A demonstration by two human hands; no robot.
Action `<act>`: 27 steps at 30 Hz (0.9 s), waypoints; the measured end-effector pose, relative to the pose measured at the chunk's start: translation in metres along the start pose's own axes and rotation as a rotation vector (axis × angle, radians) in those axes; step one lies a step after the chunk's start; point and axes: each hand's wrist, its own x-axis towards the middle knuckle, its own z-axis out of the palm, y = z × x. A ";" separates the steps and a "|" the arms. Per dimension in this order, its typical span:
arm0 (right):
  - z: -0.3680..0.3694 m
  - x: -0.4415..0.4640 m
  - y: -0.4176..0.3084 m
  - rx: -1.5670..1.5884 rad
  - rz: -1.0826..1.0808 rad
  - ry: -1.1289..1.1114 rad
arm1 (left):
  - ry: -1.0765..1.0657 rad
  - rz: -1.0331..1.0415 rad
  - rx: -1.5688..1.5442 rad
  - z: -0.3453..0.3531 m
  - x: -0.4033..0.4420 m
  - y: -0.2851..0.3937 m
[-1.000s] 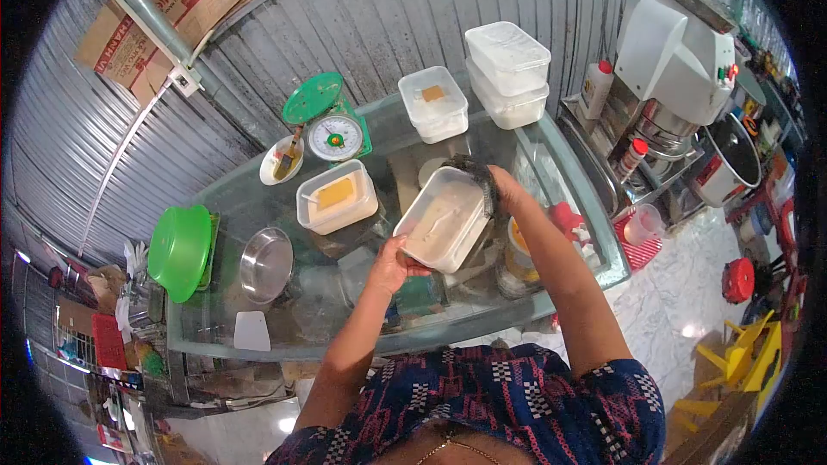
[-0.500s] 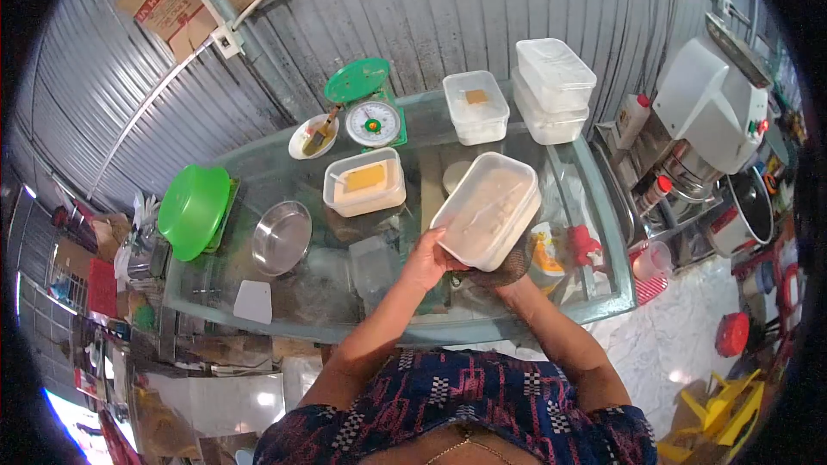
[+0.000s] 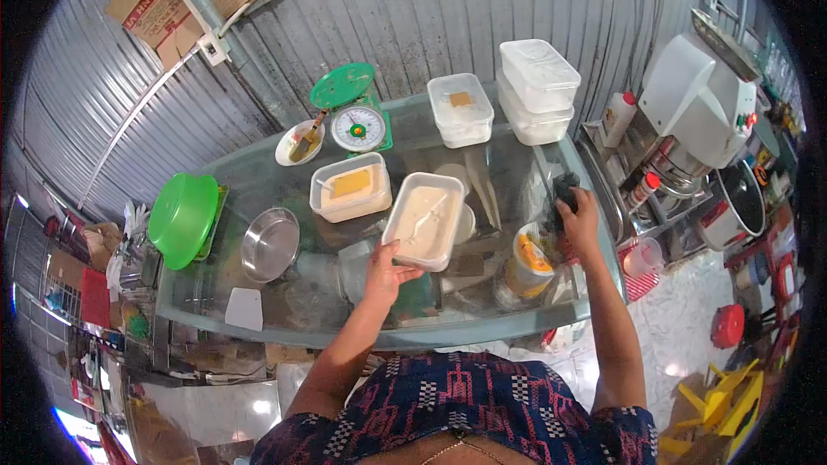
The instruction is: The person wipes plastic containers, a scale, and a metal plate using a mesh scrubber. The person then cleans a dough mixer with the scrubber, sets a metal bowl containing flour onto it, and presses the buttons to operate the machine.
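Note:
My left hand point(image 3: 386, 277) is closed on the near left rim of a clear plastic container point(image 3: 448, 257) of pale, cream-coloured contents, with a whitish spoon-like piece lying in them. The container tilts a little over the glass table. Out to the right, my right hand point(image 3: 581, 217) grips a bunched dark cloth point(image 3: 565, 187), partly hidden by the fingers. Close by is a clear tub point(image 3: 524, 277) with a yellow-orange label or contents. Just left of the held container stands a similar container point(image 3: 362, 207) with a yellow piece on its pale contents.
On the glass table point(image 3: 301, 320) are a green-topped dial scale point(image 3: 358, 127), a bowl with a brush point(image 3: 297, 148), a steel bowl point(image 3: 270, 245), a green basin point(image 3: 183, 222) and a white scraper point(image 3: 245, 308). Lidded containers point(image 3: 538, 77) stack at the back; a mixer point(image 3: 702, 103) stands right.
The container has moved left and lower, and its spoon-like piece now shows. My right hand has left its underside and moved right with the dark cloth. The view has shifted slightly.

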 end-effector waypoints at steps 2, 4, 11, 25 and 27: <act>-0.007 -0.004 0.000 -0.332 -0.018 -0.030 | 0.093 -0.007 0.030 -0.001 -0.005 0.009; -0.008 -0.005 0.009 -0.674 0.011 -0.138 | 0.097 -0.017 0.038 -0.013 -0.008 0.013; -0.008 -0.014 0.021 -0.652 -0.032 -0.140 | 0.212 -0.017 0.572 -0.035 -0.027 0.063; -0.004 -0.012 0.023 -0.640 -0.072 -0.063 | -0.017 0.211 0.922 0.151 0.208 0.096; -0.005 -0.011 0.022 -0.645 -0.056 -0.055 | 0.066 0.136 0.929 0.155 0.240 0.085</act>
